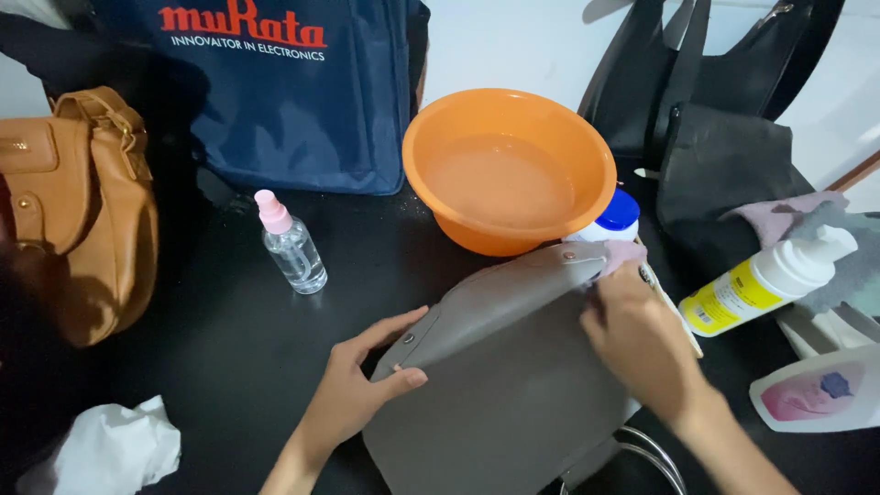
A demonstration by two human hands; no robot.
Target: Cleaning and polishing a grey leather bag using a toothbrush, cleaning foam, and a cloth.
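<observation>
A flat grey-brown leather bag [513, 394] lies on the black table [229, 339], in front of an orange plastic basin [510, 165] that holds water. The bag's front flap is pinched at its lower left corner by the left hand [359, 390], thumb on top and fingers beneath, so that the flap is held taut. The right hand [642, 344] is closed around a small pale pink cloth [616, 255], which is pressed against the flap's upper right corner, near a metal stud.

The wiping is judged to go best if the flap is kept stretched by the left hand while the cloth is drawn along the edge in short strokes. The cloth should be kept only damp, since leather is likely to mark when soaked. A clear spray bottle with a pink cap [291, 246] stands well apart to the left.
</observation>
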